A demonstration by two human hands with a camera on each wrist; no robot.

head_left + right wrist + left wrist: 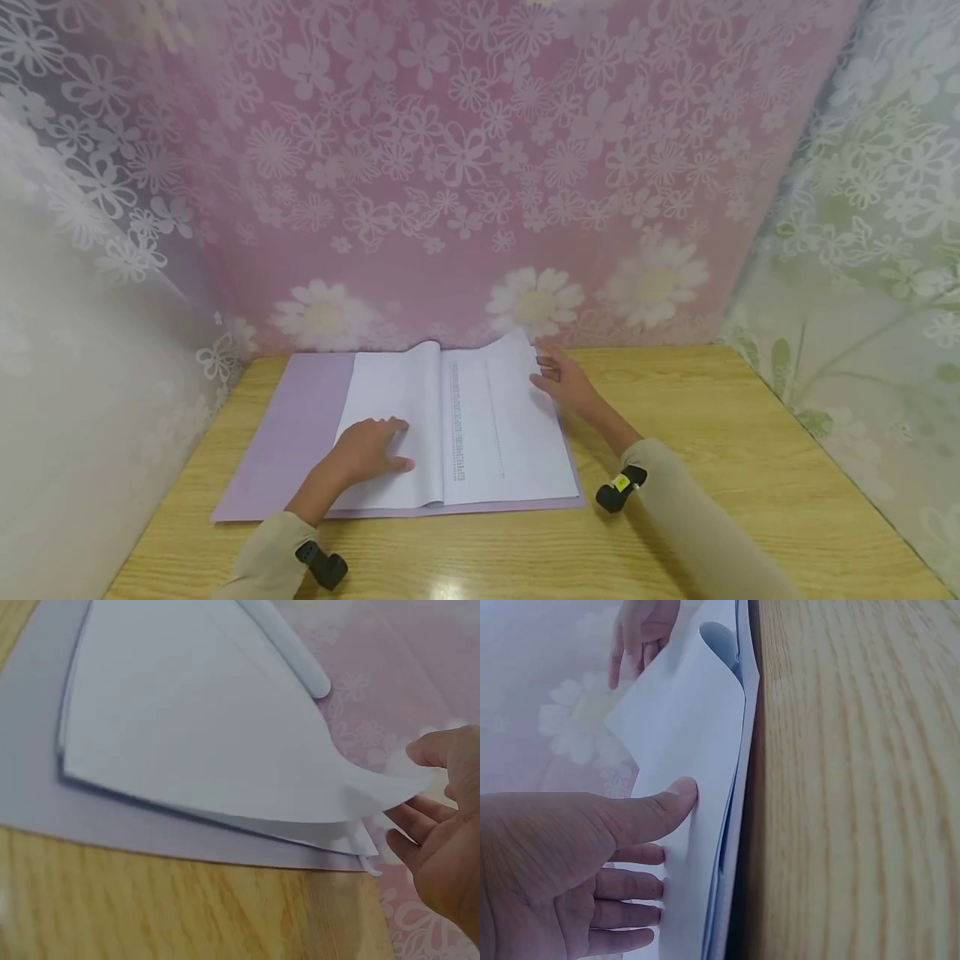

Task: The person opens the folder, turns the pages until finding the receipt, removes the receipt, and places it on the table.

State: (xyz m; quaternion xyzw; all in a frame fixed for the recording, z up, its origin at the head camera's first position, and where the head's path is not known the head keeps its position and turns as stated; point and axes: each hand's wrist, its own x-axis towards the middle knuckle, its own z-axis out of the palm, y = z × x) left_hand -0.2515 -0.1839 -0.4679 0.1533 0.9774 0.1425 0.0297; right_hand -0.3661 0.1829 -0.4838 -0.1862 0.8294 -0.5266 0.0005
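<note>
A bound document lies open on a lilac cover (300, 442). Its left page (393, 383) bulges up along the fold. Small print runs in narrow columns down the right page (517, 442). The left hand (367, 450) rests over the left page, thumb and fingers spread apart; in the left wrist view its thumb (656, 817) lies on the white paper. At the far right corner, the right hand (566, 383) has its fingers (412, 821) under a lifted, curling sheet (360, 787). Its thumb (431, 748) stands above the sheet, apart from it.
The wood-grain table (675, 417) carries the document near its back edge. A pink flowered sheet (465, 208) rises behind, with pale flowered panels at the left (90, 333) and right (862, 333). Black wrist cameras (621, 490) are strapped over beige sleeves (697, 517).
</note>
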